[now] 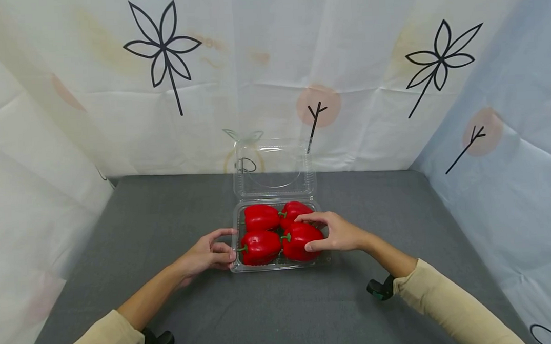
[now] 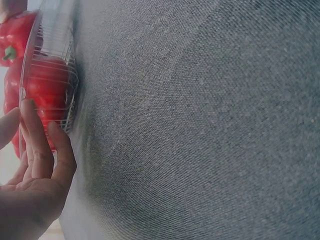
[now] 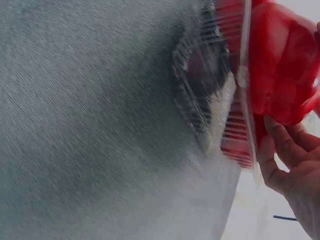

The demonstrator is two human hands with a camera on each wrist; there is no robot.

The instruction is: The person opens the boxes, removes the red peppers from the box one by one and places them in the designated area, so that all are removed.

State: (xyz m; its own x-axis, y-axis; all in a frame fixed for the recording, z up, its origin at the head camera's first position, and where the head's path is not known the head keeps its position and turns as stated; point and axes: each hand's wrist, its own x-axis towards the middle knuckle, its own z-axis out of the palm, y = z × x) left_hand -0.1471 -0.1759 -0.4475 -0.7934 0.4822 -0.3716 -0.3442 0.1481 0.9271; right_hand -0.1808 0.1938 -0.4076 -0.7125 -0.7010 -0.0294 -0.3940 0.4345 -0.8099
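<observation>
A clear plastic clamshell container [image 1: 279,266] holds several red bell peppers in two rows. At its left edge, my left hand [image 1: 212,252] pinches the rim between thumb and fingers; the left wrist view shows the ribbed side wall [image 2: 52,75] beside those fingers. My right hand [image 1: 338,233] grips the front right bell pepper [image 1: 302,245], thumb at the front and fingers at the back. In the right wrist view this bell pepper [image 3: 280,65] sits above the container's rim. The back right bell pepper [image 1: 295,209] is partly hidden behind the right fingers.
The container's transparent lid [image 1: 276,187] stands raised at the back on its hinge. Grey cloth [image 1: 194,309] covers the table. Patterned white curtains [image 1: 261,65] hang behind and at both sides. Dark straps [image 1: 158,343] are worn near both cuffs.
</observation>
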